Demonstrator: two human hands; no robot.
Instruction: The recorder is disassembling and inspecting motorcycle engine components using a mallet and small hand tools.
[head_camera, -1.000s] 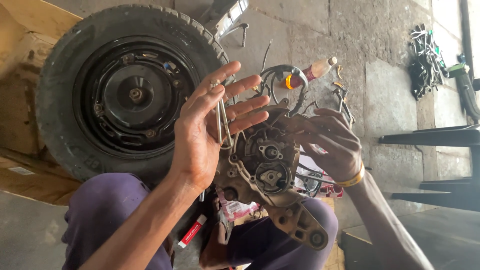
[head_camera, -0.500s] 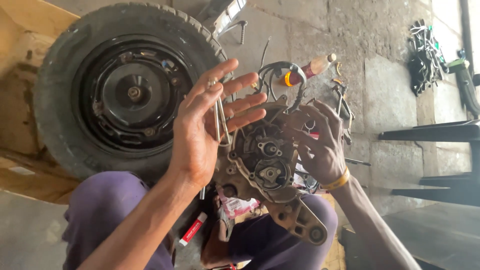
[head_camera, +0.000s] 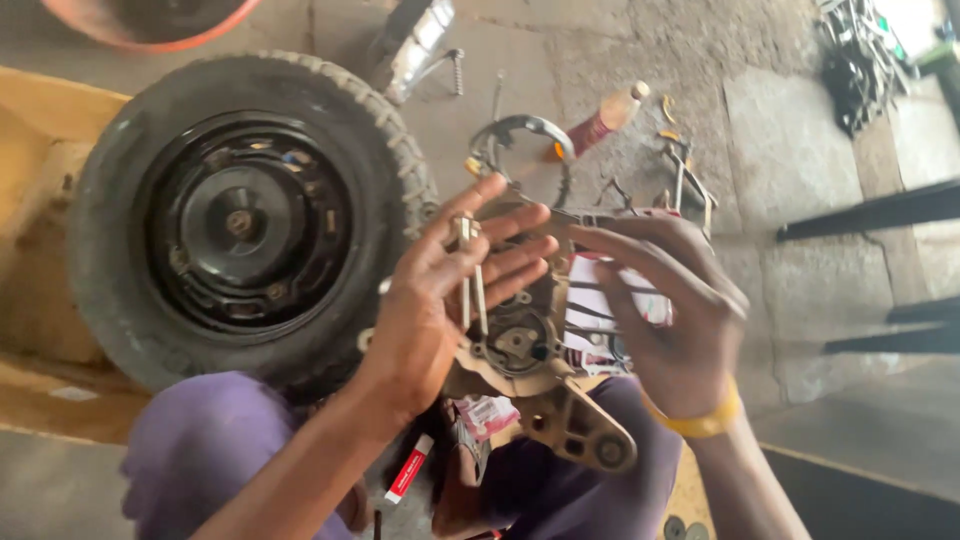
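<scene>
- Left hand (head_camera: 440, 300) lies open, fingers spread, two long bolts (head_camera: 471, 275) resting across its palm.
- Right hand (head_camera: 670, 320), at three o'clock of it, seems loosely curled, empty; blur hides detail.
- Engine casing (head_camera: 530, 370) sits between them on the lap.
- Wheel (head_camera: 240, 220) at nine o'clock.

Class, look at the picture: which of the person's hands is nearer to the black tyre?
Left. The left hand is raised right beside the tyre, overlapping its right edge in the view. The right hand is farther right, beyond the metal engine casing.
</scene>
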